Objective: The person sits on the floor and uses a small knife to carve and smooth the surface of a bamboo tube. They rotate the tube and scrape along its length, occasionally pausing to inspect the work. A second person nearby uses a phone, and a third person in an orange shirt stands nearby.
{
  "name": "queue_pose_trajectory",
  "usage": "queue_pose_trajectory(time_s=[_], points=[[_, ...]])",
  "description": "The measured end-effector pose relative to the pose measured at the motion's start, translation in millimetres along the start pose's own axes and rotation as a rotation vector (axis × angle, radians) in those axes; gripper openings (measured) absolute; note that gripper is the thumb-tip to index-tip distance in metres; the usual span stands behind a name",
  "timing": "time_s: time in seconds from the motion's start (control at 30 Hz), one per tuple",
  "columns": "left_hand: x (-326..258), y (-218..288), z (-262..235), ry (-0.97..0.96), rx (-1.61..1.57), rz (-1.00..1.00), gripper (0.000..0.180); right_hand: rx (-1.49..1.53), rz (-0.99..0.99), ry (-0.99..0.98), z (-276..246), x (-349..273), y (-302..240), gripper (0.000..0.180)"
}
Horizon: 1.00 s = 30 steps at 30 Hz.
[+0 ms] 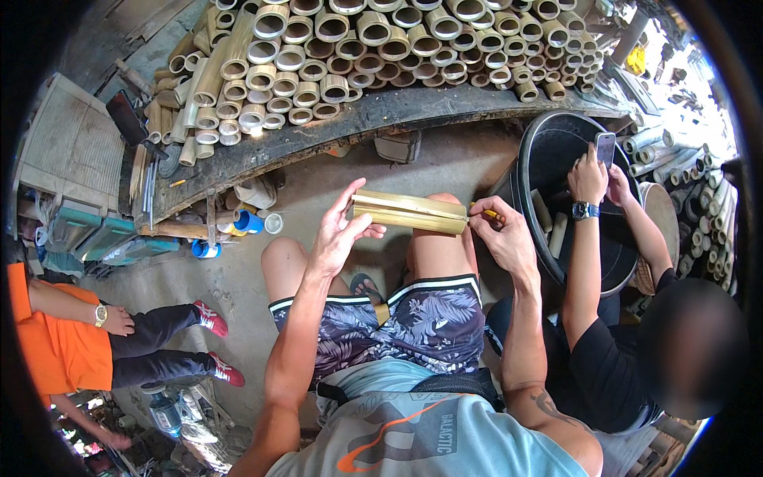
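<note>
My left hand (338,234) is closed round the left end of a bamboo piece (405,224), held level above my knees. A dark lengthwise line runs along it; whether it is one split tube or two pieces side by side I cannot tell. At its right end, my right hand (505,238) pinches a thin yellow pencil (491,214). The fingertips are right beside the bamboo's end; the pencil's point is hidden.
Ahead, cut bamboo tubes (373,28) are stacked on a dark wooden bench (318,131). On the right stands a large black tub (528,191) with bamboo pieces inside. A person there holds a phone (605,147). Another person in orange (71,342) stands left.
</note>
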State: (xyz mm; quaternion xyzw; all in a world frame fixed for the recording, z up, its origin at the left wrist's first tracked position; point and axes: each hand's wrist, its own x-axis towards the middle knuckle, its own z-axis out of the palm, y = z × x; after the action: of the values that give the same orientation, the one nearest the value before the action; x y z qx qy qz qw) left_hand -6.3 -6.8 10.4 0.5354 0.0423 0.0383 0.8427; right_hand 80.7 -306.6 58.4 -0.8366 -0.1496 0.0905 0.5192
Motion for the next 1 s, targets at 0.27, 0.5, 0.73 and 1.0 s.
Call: queue_pose_trajectory(time_s=[0.27,0.5,0.73,1.0], points=[[3.2,-0.2,2.1,-0.003,0.095,-0.006,0.070,-0.088,-0.074,-0.012,-0.9,-4.9,-7.4,0.019],[4.6,-0.4,2.5,0.020,0.088,-0.011,0.070,-0.097,-0.010,-0.075,-6.1,-6.4,-7.5,0.014],[7.0,-2.3,4.0,0.059,0.098,-0.020,0.065,-0.092,-0.005,-0.050,-5.4,-8.8,-7.6,0.015],[6.3,-1.6,3.9,0.067,0.115,-0.028,0.065,-0.111,-0.034,-0.017,-2.9,-10.5,-8.8,0.016]])
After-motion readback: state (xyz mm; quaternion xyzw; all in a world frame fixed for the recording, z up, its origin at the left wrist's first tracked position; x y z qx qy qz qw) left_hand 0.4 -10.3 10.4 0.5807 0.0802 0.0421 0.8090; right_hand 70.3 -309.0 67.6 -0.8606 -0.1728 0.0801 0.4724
